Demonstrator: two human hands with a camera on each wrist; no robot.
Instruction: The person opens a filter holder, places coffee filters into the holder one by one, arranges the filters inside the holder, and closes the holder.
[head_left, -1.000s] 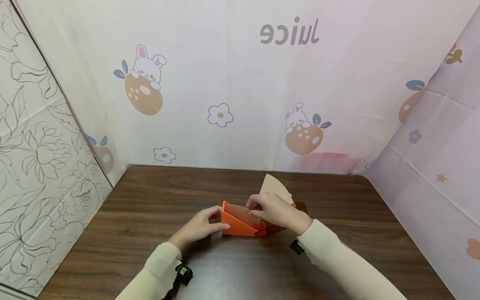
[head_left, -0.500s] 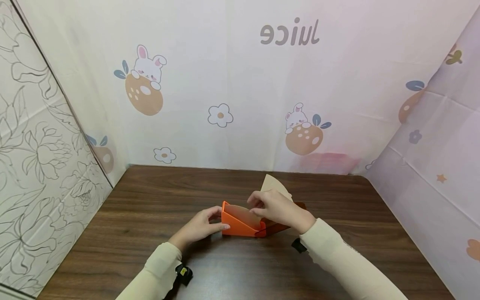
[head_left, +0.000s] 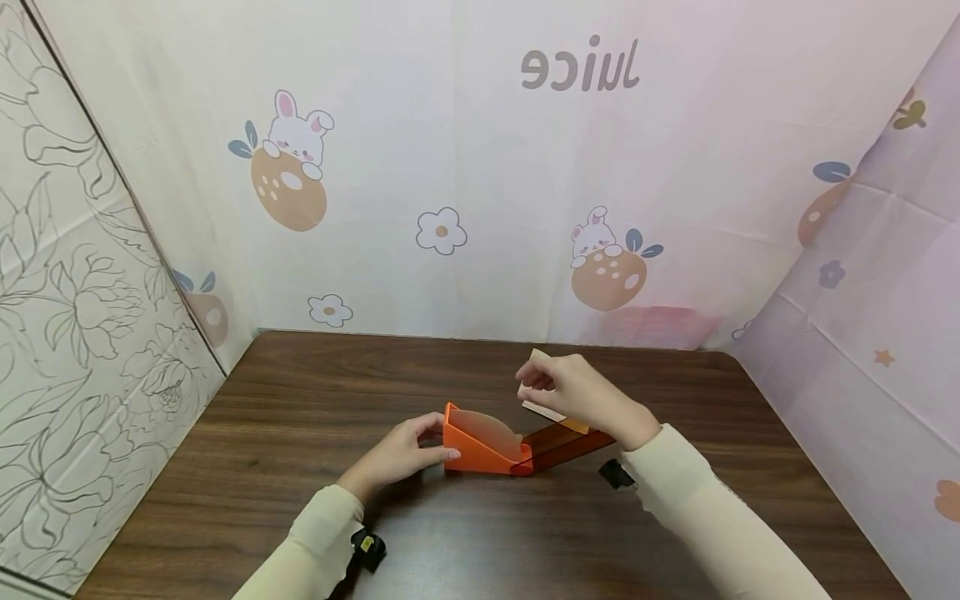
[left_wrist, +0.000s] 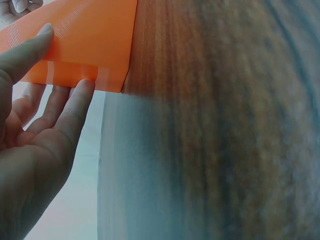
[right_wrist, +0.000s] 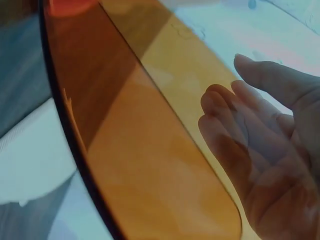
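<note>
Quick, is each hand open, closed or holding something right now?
Left hand: holding the orange filter holder.
Right hand: open, fingers loosely bent, holding nothing.

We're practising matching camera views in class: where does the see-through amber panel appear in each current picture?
Head: amber panel, right of the orange box, below the right hand.
Left wrist: not visible.
Right wrist: amber panel, large, from top left to bottom centre.
Landmark in the head and right wrist views: the right hand.
</note>
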